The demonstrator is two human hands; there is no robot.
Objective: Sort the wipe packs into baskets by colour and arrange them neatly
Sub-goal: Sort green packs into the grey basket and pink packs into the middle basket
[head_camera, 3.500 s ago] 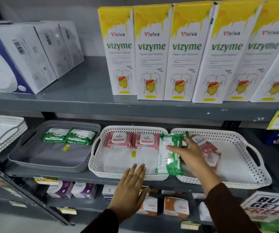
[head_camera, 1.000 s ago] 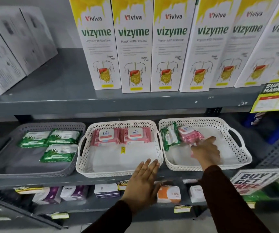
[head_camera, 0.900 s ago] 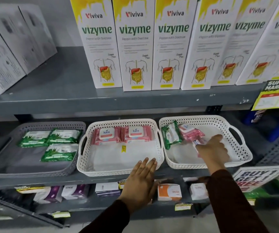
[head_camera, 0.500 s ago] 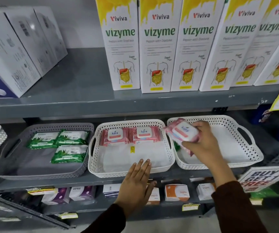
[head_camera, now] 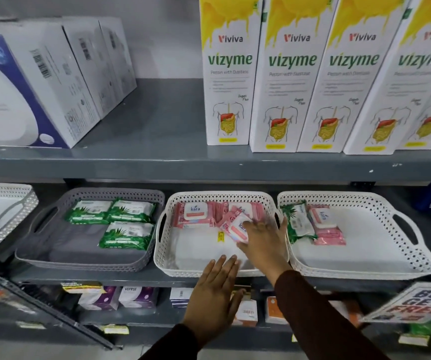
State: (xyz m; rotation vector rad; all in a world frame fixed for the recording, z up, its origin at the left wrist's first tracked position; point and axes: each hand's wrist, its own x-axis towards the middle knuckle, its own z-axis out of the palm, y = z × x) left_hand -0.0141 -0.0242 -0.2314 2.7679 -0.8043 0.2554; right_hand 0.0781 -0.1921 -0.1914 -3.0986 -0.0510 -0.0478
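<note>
While the left hand [head_camera: 213, 298] rests flat and empty on the middle white basket [head_camera: 162, 258], the right hand [head_camera: 265, 242] pinches a pink Kara wipe pack [head_camera: 233, 226] over it, likely light, soft, slippery, best gripped by its edges.

left hand [head_camera: 213, 294] flat — right hand [head_camera: 263, 241] reaching

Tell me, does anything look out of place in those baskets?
Yes. In the right white basket, a green wipe pack leans tilted beside a pink pack: mixed colours. The pack under the right hand lies askew in the middle basket.
</note>
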